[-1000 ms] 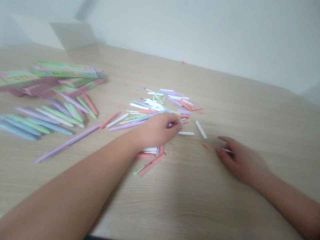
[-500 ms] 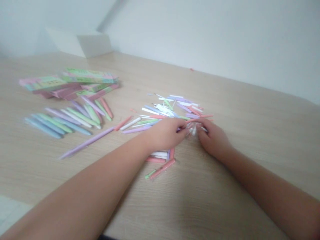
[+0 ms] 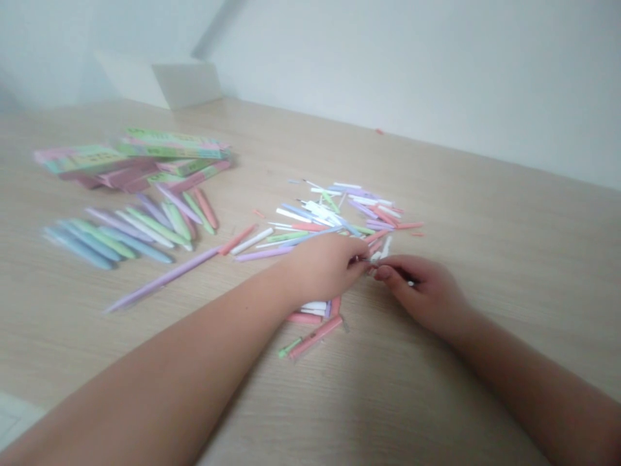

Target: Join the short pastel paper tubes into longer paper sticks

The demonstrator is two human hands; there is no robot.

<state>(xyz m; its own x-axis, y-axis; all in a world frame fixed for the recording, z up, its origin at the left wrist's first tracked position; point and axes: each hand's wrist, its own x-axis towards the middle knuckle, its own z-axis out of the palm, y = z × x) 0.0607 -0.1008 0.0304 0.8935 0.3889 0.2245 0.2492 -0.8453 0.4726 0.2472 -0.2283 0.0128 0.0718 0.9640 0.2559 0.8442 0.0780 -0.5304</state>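
Observation:
My left hand (image 3: 334,262) is closed in a pinch at the right side of a loose pile of pen parts (image 3: 320,210) in pink, white, purple, green and blue. Facing it, my right hand (image 3: 427,285) is also closed, thumb against forefinger. A thin pale pen part (image 3: 372,261) spans the gap between the fingertips; blur hides its exact kind. A white end pokes out beside my right thumb. Under my left wrist lie more pen pieces, among them a pink barrel (image 3: 316,338) and a small green piece (image 3: 290,348).
To the left, several pastel pens (image 3: 136,226) lie side by side, with a long purple pen (image 3: 165,278) in front. Printed pen boxes (image 3: 169,144) are stacked behind them. A folded white card (image 3: 187,84) stands near the wall at the back.
My right hand has moved slightly down and right, and its fingers have turned. The thin part now shows between both hands; white and pink pieces behind them are more visible.

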